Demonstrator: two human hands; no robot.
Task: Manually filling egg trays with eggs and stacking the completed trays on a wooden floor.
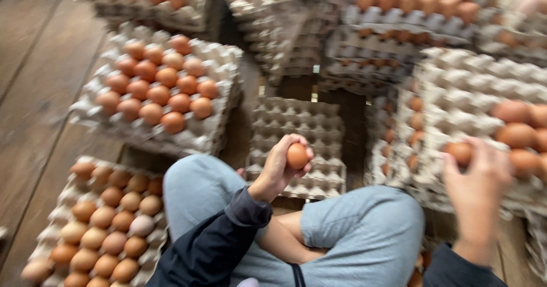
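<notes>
My left hand (280, 167) holds a brown egg (297, 155) above my knee, in front of an empty grey egg tray stack (296, 128). My right hand (476, 184) reaches to the right onto a stack of trays (473, 93) and touches a brown egg (459, 152) at its near edge; the hand is blurred, so its grip is unclear. More brown eggs (521, 130) sit in that top tray beyond the fingers.
I sit cross-legged in blue trousers (364, 230) on a wooden floor (34, 93). A full tray of eggs (102, 224) lies at lower left, another stack with eggs (162, 90) behind it. Further stacked trays (416, 13) line the back.
</notes>
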